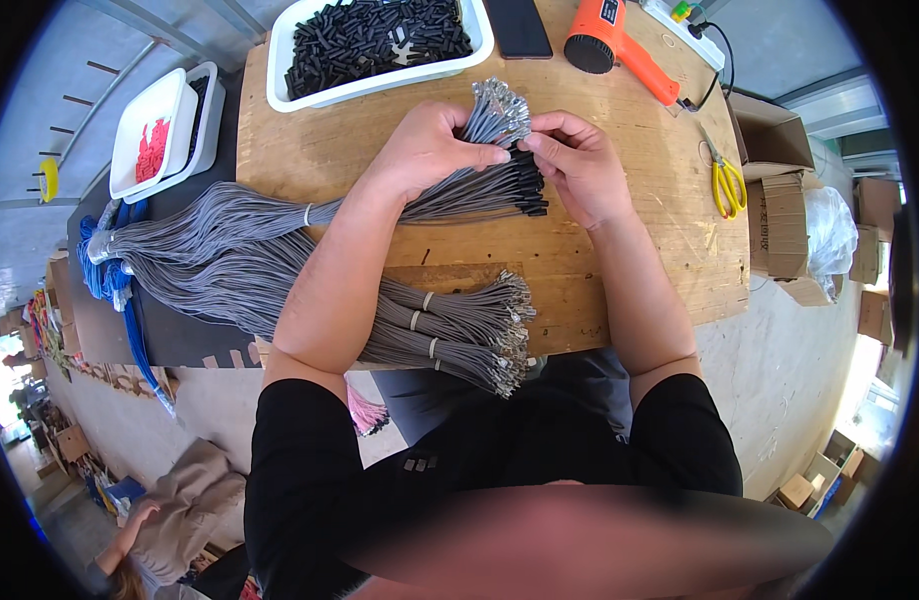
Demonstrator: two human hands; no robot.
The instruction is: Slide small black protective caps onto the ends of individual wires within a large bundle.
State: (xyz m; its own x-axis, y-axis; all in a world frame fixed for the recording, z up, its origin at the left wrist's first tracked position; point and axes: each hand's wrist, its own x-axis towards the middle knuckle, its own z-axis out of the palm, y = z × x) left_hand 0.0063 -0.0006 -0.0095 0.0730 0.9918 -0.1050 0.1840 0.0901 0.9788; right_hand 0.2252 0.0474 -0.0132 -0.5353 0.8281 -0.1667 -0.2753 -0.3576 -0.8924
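Gripping a bunch of grey wires [480,125], the left hand [425,150] is wrapped closed around it just behind the metal-tipped ends, which fan up and away from the knuckles toward the white tray of black sleeves [380,45]. The right hand [575,160] sits just beside it, on the far side of the wire ends, with thumb and forefinger pinched narrow at the tips; whether they pinch a single wire or a small black sleeve is hard to tell at this size. The long axis of the held bunch runs from the left hand's palm out toward the right hand and slightly away from the body, so the free ends point straight into the right hand's fingertips. Below both hands, touching the underside of the left palm, lies a second bundle with black-sleeved ends [505,190], its axis nearly level across the wooden table [630,270]. Nearer the person's body than the left forearm, banded bundles [460,335] rest at the table edge. Beyond the right hand lie an orange heat gun [620,45] and yellow scissors [727,180], well apart from the fingers.
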